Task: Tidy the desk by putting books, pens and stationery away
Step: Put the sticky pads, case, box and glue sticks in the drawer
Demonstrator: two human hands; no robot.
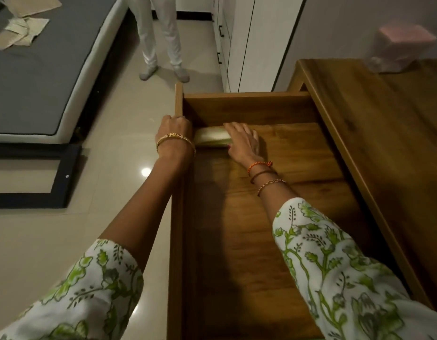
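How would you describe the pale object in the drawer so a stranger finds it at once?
Start at the open wooden drawer pulled out of the desk. Against its left wall, between the left hand and right hand, lies a pale object. It is the only light thing there.

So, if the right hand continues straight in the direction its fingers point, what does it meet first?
Probably the pale object lying in the drawer: the right hand already touches it, fingers pointing toward the drawer's front-left corner.
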